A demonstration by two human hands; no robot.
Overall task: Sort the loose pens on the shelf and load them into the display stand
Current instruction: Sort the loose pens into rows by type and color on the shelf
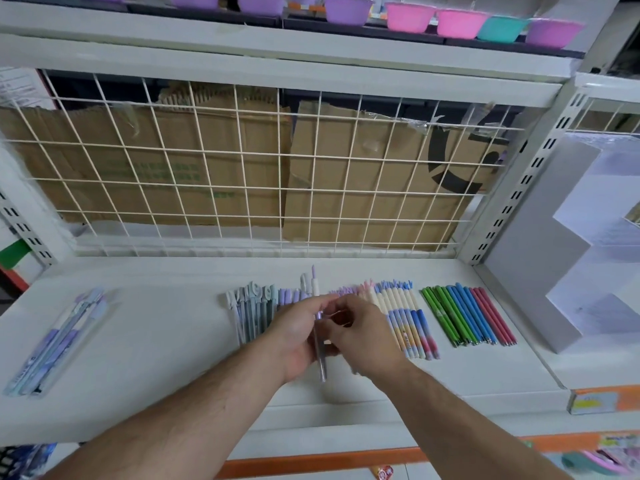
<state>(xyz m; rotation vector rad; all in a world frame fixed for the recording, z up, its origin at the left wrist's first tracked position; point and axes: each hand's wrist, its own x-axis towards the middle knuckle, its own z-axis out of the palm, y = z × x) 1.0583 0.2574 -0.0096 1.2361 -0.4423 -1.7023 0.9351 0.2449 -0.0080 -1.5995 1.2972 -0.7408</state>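
Pens lie in sorted rows on the white shelf (145,341). From left to right there are grey-green pens (251,315), lilac pens (289,294), pastel gradient pens (408,323) and slim green, blue and red pens (467,315). A separate bunch of lilac and blue pens (60,337) lies at the far left. My left hand (298,337) and my right hand (363,332) meet over the middle rows. Both hold a purple pen (321,362) that stands nearly upright between them. The white stepped display stand (540,258) is at the right end of the shelf.
A white wire grid (242,168) with cardboard behind it closes the shelf's back. Coloured plastic bowls (412,15) line the shelf above. A slotted upright (519,181) separates the shelf from the stand's bay. An orange price strip (588,400) runs along the front edge.
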